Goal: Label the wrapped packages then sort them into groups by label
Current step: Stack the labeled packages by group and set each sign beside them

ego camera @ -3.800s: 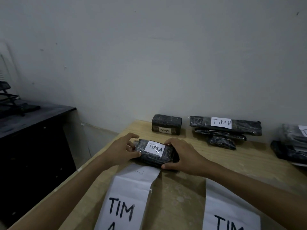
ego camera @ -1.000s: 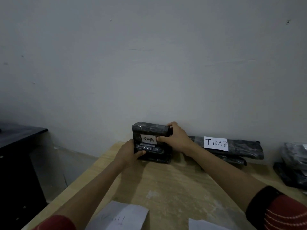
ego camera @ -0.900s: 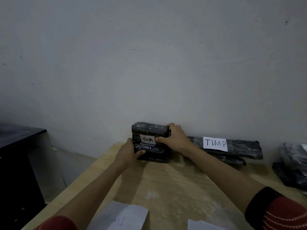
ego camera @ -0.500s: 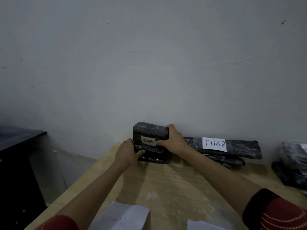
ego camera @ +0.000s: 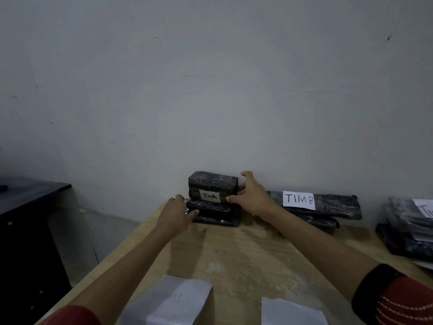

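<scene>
Right hand (ego camera: 254,198) is open, left hand (ego camera: 177,213) touches the lower package (ego camera: 218,213), grip unclear; a nudge can topple the top package (ego camera: 212,181).

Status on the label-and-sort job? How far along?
Done: TIM B pile and a third pile, its label cut off, lie sorted along the wall. In hand: the left hand grips the lower package of the Tim A stack; the right hand, fingers spread, touches the upper package. Left: no loose packages in view, only paper sheets on the table; likely nearly finished.
</scene>
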